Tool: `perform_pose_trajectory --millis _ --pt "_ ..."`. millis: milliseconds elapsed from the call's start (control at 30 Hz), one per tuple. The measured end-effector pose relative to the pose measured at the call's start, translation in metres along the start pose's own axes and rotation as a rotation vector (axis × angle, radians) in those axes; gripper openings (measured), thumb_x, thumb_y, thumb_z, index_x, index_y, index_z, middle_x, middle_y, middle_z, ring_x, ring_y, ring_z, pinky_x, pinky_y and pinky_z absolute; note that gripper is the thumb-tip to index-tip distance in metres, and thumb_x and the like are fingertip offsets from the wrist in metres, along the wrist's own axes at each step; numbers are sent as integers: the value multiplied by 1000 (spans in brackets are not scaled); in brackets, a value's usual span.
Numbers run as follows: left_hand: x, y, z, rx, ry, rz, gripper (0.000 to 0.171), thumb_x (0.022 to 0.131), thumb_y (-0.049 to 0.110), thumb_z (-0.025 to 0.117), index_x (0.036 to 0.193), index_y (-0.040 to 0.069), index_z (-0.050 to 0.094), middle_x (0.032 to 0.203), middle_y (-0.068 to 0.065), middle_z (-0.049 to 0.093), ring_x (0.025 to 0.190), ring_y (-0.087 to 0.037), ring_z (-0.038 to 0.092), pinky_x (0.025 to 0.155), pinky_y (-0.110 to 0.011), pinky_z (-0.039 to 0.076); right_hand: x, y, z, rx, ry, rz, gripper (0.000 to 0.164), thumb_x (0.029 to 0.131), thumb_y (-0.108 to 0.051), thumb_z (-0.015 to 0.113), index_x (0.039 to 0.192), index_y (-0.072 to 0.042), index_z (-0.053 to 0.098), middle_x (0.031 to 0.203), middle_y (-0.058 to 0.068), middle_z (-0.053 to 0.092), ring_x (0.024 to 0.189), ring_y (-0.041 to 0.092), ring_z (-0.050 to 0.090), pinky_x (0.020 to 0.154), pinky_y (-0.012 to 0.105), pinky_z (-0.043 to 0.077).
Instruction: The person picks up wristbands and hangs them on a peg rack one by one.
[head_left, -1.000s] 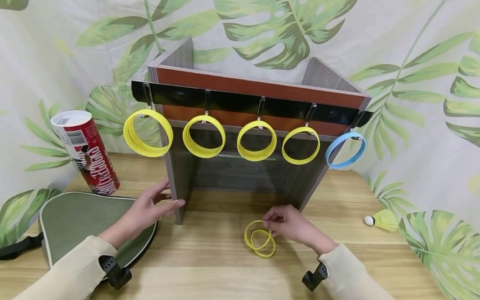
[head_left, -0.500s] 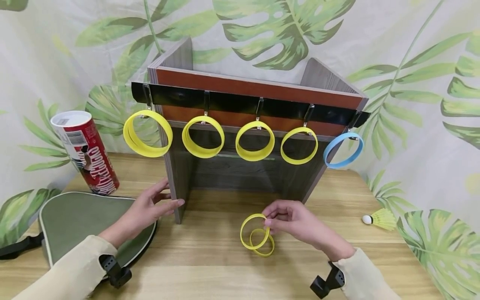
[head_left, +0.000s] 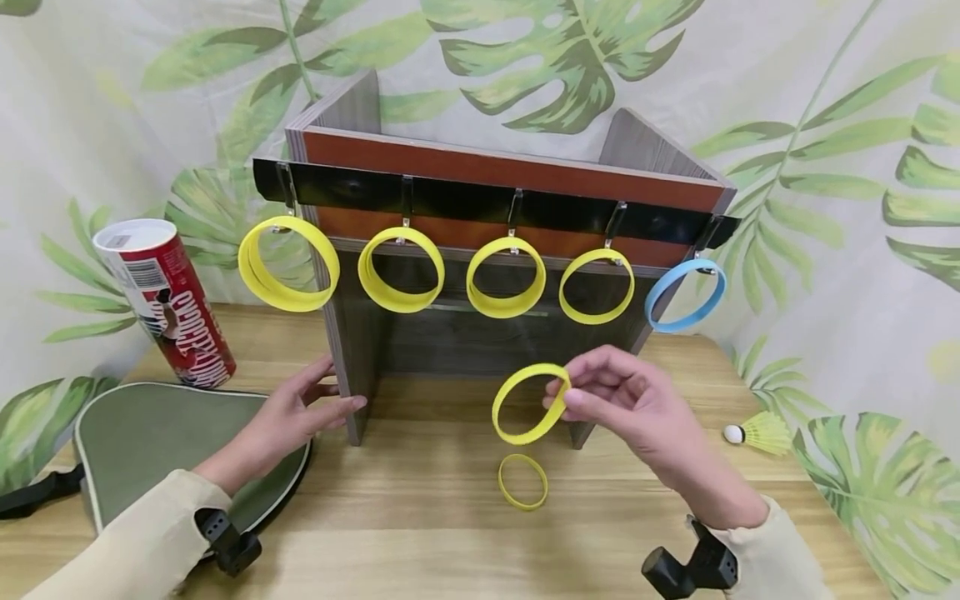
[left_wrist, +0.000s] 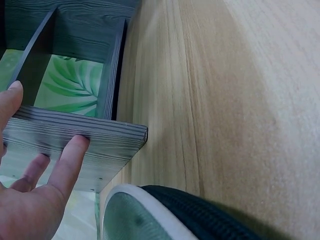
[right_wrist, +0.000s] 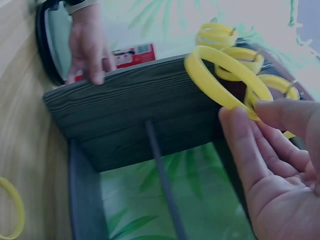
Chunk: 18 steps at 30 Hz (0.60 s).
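My right hand (head_left: 645, 408) pinches a yellow wristband (head_left: 522, 439) between thumb and fingertips, raised above the table in front of a grey wooden shelf (head_left: 348, 350). Another yellow wristband (head_left: 525, 507) lies on the table below it. At the shelf's left side panel, my left hand (head_left: 303, 412) grips the front edge. In the left wrist view the thumb (left_wrist: 11, 100) is on the panel's inner side and the fingers (left_wrist: 70, 165) are on its outer face. Several yellow wristbands (head_left: 401, 304) and one blue wristband (head_left: 686, 325) hang from hooks on a black strip (head_left: 457, 190) along the shelf's top front.
A red snack can (head_left: 176, 308) stands left of the shelf. In front of it lies a green zippered case (head_left: 165, 442) with a black strap, close to my left forearm. A yellow shuttlecock (head_left: 761, 433) lies on the wooden table (head_left: 420, 550) at the right.
My right hand has lifted one yellow wristband up off the other and away from the table. The left hand has stayed at the shelf panel.
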<state>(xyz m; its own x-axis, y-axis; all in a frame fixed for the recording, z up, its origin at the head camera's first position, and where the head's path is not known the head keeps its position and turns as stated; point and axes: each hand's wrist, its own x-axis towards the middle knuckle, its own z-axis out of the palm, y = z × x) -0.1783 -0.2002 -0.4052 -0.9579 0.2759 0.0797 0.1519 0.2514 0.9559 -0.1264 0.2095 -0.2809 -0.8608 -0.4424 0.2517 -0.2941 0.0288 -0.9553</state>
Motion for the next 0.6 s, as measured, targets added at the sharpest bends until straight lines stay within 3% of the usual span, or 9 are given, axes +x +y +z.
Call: perform_pose_trajectory --millis 67,200,367,600 --pt "0 0 -1 1 1 5 76 103 20 69 167 21 28 158 -22 44 120 -7 59 89 -30 63 0 -7 -1 25 41 -32 18 101 5 63 111 -10 67 108 0 79 102 14 77 88 29 64" --pt "0 0 0 3 0 1 76 103 21 69 167 21 28 158 -21 43 123 -12 59 89 -30 63 0 -17 -1 89 142 -110 23 101 10 59 112 -8 67 108 4 79 103 16 77 87 29 64" --pt "0 1 -1 -3 -3 3 76 103 21 69 167 20 28 159 -21 42 120 -4 58 90 -29 62 4 -24 -2 247 284 -221 24 101 15 54 112 -2 67 107 10 78 103 20 77 87 27 64" --pt "1 1 0 -3 -4 3 77 103 22 68 167 18 26 161 -22 40 119 -1 58 90 -29 63 13 -33 0 352 427 -267 14 102 7 58 112 -1 63 106 10 79 103 19 77 89 25 63"
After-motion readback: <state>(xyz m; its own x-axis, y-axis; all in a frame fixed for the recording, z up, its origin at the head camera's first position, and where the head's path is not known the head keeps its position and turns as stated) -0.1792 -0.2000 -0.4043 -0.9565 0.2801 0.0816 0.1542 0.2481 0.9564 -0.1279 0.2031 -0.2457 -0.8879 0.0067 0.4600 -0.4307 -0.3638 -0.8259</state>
